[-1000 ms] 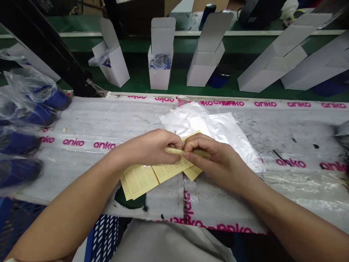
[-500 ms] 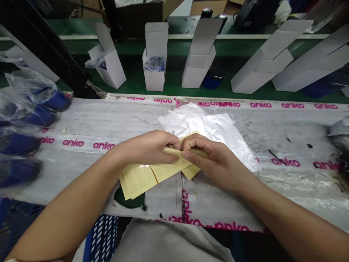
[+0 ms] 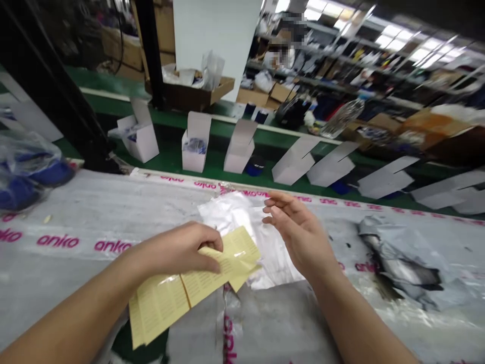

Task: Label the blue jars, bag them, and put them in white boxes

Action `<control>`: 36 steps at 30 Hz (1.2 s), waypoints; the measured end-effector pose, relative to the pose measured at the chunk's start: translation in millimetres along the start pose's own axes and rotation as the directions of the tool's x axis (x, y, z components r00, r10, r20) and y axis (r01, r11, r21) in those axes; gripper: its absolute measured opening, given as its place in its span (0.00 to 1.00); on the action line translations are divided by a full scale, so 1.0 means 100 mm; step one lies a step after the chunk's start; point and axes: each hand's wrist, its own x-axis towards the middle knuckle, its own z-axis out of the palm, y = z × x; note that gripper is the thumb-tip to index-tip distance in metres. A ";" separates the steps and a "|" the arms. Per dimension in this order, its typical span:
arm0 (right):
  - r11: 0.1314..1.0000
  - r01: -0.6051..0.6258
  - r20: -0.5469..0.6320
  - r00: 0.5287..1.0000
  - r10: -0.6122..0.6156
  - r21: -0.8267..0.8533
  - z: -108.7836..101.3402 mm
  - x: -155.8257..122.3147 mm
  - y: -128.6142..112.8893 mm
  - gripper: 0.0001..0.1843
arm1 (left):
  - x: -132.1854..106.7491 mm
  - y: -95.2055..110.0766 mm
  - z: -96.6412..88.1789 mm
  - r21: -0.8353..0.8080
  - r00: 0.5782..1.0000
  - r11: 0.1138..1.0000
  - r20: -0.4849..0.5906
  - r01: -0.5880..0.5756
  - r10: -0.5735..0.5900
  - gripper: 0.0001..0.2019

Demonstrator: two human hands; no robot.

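My left hand (image 3: 182, 251) pinches a pale yellow label sheet (image 3: 178, 290) printed with fine rows of text, which lies slanted over the table near me. My right hand (image 3: 299, 230) hovers open above the clear plastic bags (image 3: 242, 222) just beyond the sheet, fingers stretched toward the far side, holding nothing. The bags lie flat on the plastic-covered table (image 3: 94, 212) marked "anko" in pink.
Several open white cartons (image 3: 193, 144) stand or lie in a row on the green conveyor (image 3: 170, 154) beyond the table. Bagged blue items (image 3: 30, 174) sit at far left, a crumpled grey plastic bag (image 3: 401, 253) at right. A black post (image 3: 49, 91) rises at left.
My right hand has let go of the label sheet and lifted away, opening. The view has tilted up toward the conveyor and the room beyond. My left hand keeps its pinch.
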 end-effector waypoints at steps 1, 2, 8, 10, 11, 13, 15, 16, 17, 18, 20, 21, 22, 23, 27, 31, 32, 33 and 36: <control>0.992 0.071 -0.053 0.996 -0.076 -0.100 -0.05 0.09 -0.02 0.26 | 0.00 -0.01 0.00 0.012 0.999 0.999 -0.022 -0.038 0.038 0.07; 0.966 0.139 -0.069 0.985 -0.157 -0.220 -0.09 0.19 -0.04 0.31 | 0.00 -0.02 0.00 0.028 0.997 0.997 -0.041 -0.069 0.070 0.07; 0.732 0.257 0.114 0.964 -0.240 -0.631 -0.02 1.19 -0.06 0.48 | -0.01 0.00 -0.01 0.075 0.963 0.992 -0.239 -0.105 0.120 0.15; 0.747 0.199 0.105 0.979 -0.172 -0.634 0.05 1.50 -0.01 0.50 | 0.00 0.00 -0.03 0.096 0.940 0.992 -0.324 -0.084 0.111 0.13; 0.760 0.171 0.093 0.985 -0.144 -0.628 0.08 1.61 0.01 0.50 | 0.01 -0.01 -0.04 0.107 0.929 0.992 -0.354 -0.072 0.105 0.12; 0.783 0.132 0.068 0.991 -0.114 -0.608 0.10 1.71 0.02 0.49 | 0.03 -0.04 -0.06 0.114 0.911 0.992 -0.401 -0.058 0.100 0.12; 0.805 0.124 0.058 0.992 -0.111 -0.580 0.08 1.63 -0.01 0.49 | 0.06 -0.09 -0.07 0.110 0.884 0.991 -0.453 -0.071 0.114 0.12; 0.816 0.137 0.067 0.991 -0.120 -0.562 0.07 1.53 -0.04 0.48 | 0.07 -0.11 -0.07 0.095 0.865 0.992 -0.488 -0.084 0.120 0.11; 0.826 0.159 0.087 0.987 -0.133 -0.542 0.05 1.39 -0.07 0.48 | 0.08 -0.13 -0.06 0.069 0.841 0.993 -0.528 -0.099 0.120 0.11; 0.838 0.194 0.128 0.981 -0.149 -0.510 0.05 1.23 -0.11 0.47 | 0.10 -0.14 -0.05 0.029 0.813 0.993 -0.571 -0.118 0.113 0.13; 0.868 0.276 0.256 0.950 -0.180 -0.412 0.07 0.88 -0.19 0.45 | 0.13 -0.16 -0.01 -0.090 0.763 0.979 -0.641 -0.183 0.083 0.22; 0.891 0.326 0.361 0.910 -0.205 -0.316 0.09 0.71 -0.22 0.43 | 0.15 -0.16 0.01 -0.160 0.752 0.961 -0.656 -0.227 0.069 0.29; 0.908 0.353 0.449 0.865 -0.225 -0.226 0.11 0.56 -0.25 0.40 | 0.17 -0.15 0.04 -0.229 0.756 0.933 -0.652 -0.276 0.064 0.36; 0.920 0.365 0.514 0.822 -0.246 -0.144 0.14 0.43 -0.27 0.38 | 0.18 -0.15 0.07 -0.295 0.774 0.900 -0.630 -0.322 0.070 0.43; 0.938 0.345 0.585 0.755 -0.297 0.030 0.17 0.19 -0.26 0.33 | 0.19 -0.10 0.15 -0.476 0.874 0.785 -0.459 -0.397 0.163 0.55; 0.941 0.333 0.615 0.732 -0.294 0.054 0.12 0.19 -0.23 0.34 | 0.13 -0.04 0.16 -0.441 0.885 0.800 -0.406 -0.407 0.227 0.55; 0.939 0.341 0.633 0.717 -0.292 0.047 0.11 0.19 -0.23 0.34 | 0.12 -0.03 0.16 -0.415 0.880 0.812 -0.413 -0.411 0.234 0.54; 0.934 0.355 0.651 0.700 -0.292 0.038 0.11 0.19 -0.24 0.34 | 0.12 -0.03 0.16 -0.393 0.874 0.821 -0.425 -0.413 0.236 0.53; 0.917 0.400 0.672 0.678 -0.298 0.004 0.14 0.16 -0.24 0.34 | 0.16 -0.06 0.19 -0.342 0.836 0.845 -0.511 -0.412 0.200 0.54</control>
